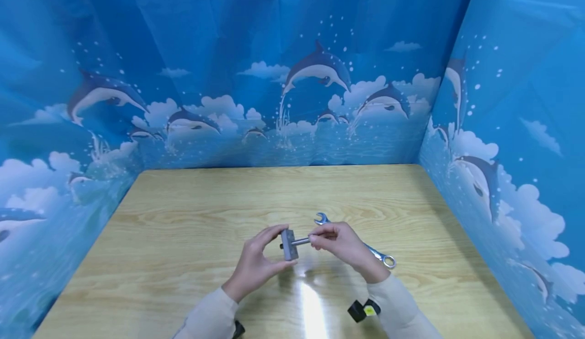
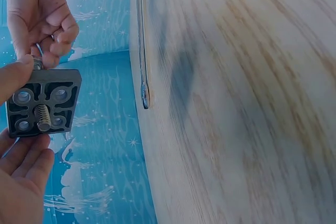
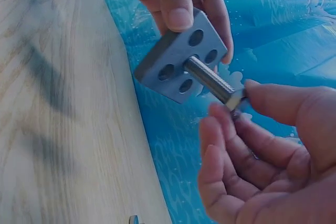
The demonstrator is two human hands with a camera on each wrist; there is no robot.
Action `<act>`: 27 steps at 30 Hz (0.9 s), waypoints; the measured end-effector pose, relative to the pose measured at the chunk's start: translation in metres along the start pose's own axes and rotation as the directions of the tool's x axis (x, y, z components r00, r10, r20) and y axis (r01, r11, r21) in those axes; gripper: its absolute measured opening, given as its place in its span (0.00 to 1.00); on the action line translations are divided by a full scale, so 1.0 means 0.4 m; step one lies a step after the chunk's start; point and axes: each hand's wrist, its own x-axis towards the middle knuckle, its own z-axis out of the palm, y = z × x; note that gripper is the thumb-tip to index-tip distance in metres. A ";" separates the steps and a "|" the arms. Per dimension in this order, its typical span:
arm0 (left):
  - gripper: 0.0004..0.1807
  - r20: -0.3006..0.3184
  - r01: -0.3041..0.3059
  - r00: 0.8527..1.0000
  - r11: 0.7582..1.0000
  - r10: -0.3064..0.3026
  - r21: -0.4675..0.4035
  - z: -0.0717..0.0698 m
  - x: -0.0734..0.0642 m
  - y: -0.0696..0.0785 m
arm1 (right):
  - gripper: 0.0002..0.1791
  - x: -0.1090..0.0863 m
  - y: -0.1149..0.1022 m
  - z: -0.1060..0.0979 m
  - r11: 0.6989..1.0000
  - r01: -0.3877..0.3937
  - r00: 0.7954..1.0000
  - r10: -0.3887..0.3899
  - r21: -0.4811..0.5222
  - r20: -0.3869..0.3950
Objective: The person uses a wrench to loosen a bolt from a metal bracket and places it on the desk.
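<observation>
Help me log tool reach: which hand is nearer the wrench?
Right: the right hand hides the middle of the wrench in the head view; the left hand is farther left.

On my head feed, the right hand (image 1: 345, 245) hides the middle of the wrench (image 1: 376, 253), and its fingers (image 1: 325, 228) cover the head of the bolt (image 1: 300, 241). The holes in the plate (image 1: 290, 246) are too small for me to make out there. My left wrist feed crops the left hand (image 2: 23, 182) and the wrench's upper end; on the right wrist feed, the bottom edge leaves me only a sliver of metal (image 3: 134, 219).
</observation>
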 end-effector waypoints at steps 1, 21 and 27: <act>0.43 0.000 0.000 1.000 1.000 0.000 0.000 0.000 -0.001 0.000 | 0.16 -0.001 -0.001 -0.001 1.000 0.006 1.000 -0.006 -0.006 0.000; 0.43 -0.015 0.033 0.999 0.999 -0.033 -0.009 0.001 0.002 0.004 | 0.24 0.004 0.018 -0.001 0.998 0.010 1.000 -0.010 0.068 -0.004; 0.43 -0.014 0.008 1.000 1.000 -0.008 -0.007 0.002 0.003 0.002 | 0.24 0.009 0.028 0.013 0.994 -0.018 1.000 0.016 0.110 0.024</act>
